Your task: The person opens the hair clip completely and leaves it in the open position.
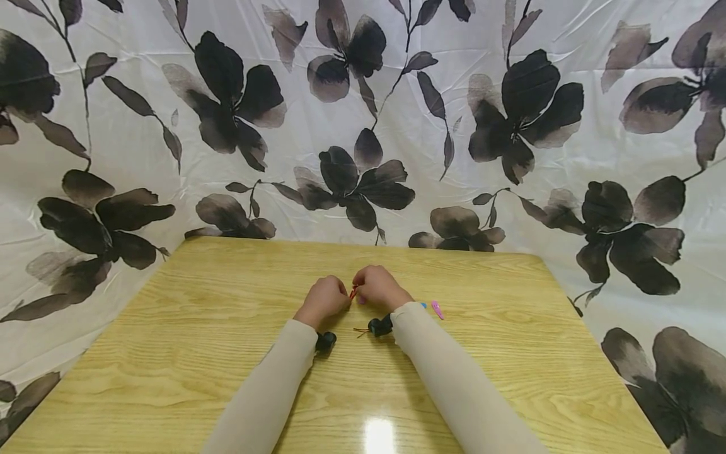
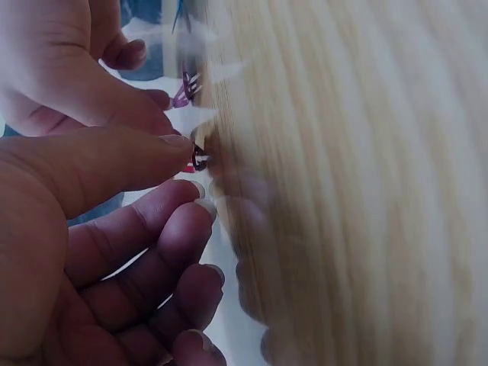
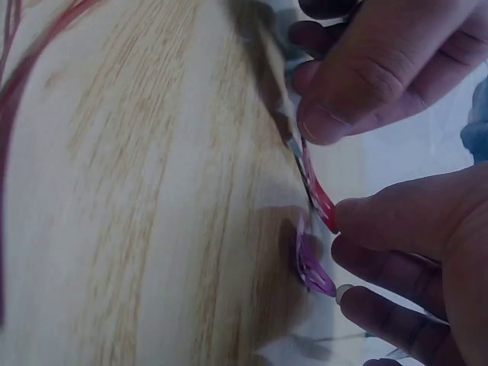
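Sleeves: two, pale cream, nearest my head camera; I see the left sleeve (image 1: 266, 384) and the right sleeve (image 1: 459, 378) reaching up the table from the bottom edge.
Wrist devices: I count two, both black, one at the left wrist (image 1: 326, 342) and one at the right wrist (image 1: 380, 325).
Wires: a few thin reddish ones (image 1: 361, 330) stick out beside the right device; I cannot count them surely.
Hands: two, just beside each other, fingertips nearly meeting over one clip.
Left hand (image 1: 324, 298): thumb and finger nearly closed, pinching one end of the red clip; I see its other fingers loosely bent.
Right hand (image 1: 381, 289): thumb and finger closed on the clip's red end.
Red clip (image 3: 318, 187): one, between the two hands, tilted.
Purple clip (image 3: 313, 268): one, near the red one, just by a right fingertip; I cannot tell whether they touch.
Blue clip (image 1: 423, 305): one, beside the right cuff, partly hidden from me.
Pink clip (image 1: 437, 309): one, lying right of the blue.
Table (image 1: 170, 353): one, wood-grained.
Backdrop (image 1: 431, 145): one white cloth with dark flowers, behind the table.
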Demonstrator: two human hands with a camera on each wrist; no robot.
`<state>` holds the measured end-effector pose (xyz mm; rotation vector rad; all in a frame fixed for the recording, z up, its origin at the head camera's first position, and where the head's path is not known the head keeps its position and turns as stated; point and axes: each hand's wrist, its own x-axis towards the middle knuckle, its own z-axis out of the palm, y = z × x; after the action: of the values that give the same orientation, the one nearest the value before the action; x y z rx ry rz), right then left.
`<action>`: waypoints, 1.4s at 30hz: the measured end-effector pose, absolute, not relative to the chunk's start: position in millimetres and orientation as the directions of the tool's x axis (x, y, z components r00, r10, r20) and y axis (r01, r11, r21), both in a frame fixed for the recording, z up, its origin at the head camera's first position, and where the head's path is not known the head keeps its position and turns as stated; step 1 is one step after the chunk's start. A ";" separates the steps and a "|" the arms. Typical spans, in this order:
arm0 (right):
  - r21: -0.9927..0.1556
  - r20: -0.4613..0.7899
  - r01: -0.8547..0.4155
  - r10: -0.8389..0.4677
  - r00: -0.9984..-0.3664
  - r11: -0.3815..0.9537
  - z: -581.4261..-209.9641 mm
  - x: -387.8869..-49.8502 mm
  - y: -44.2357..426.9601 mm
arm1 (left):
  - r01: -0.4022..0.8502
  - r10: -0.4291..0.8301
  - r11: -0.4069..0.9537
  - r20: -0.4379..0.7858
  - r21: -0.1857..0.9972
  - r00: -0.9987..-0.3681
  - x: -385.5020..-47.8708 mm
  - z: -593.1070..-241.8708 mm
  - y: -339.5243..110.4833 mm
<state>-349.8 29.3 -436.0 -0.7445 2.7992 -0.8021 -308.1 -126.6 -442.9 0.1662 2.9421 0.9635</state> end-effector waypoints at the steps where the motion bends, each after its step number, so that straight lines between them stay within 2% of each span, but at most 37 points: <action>1: -0.521 0.004 -0.425 -0.496 -0.868 0.740 -436.5 -350.1 28.6 | 0.085 0.113 0.802 -0.010 0.592 -0.994 -308.5 -443.2 -126.1; 6: -0.464 -0.002 -0.447 -0.505 -0.863 0.765 -437.7 -350.7 25.0 | 0.085 0.115 0.805 -0.014 0.587 -0.993 -310.4 -444.7 -124.1; 18: -0.427 -0.022 -0.454 -0.511 -0.859 0.782 -433.9 -350.2 21.8 | 0.094 0.130 0.800 -0.018 0.592 -0.991 -309.0 -442.7 -123.7; 31: -0.558 -0.028 -0.384 -0.480 -0.877 0.736 -432.8 -348.5 26.8 | 0.096 0.128 0.794 -0.011 0.600 -0.992 -309.3 -444.2 -127.4; 42: -0.622 -0.030 -0.362 -0.483 -0.875 0.695 -437.4 -348.3 33.5 | 0.108 0.147 0.794 -0.016 0.598 -0.989 -311.5 -447.2 -131.8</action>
<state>-348.3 33.5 -437.4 -0.6837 2.7127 -0.9343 -311.5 -131.8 -447.2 0.2077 2.9175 0.9661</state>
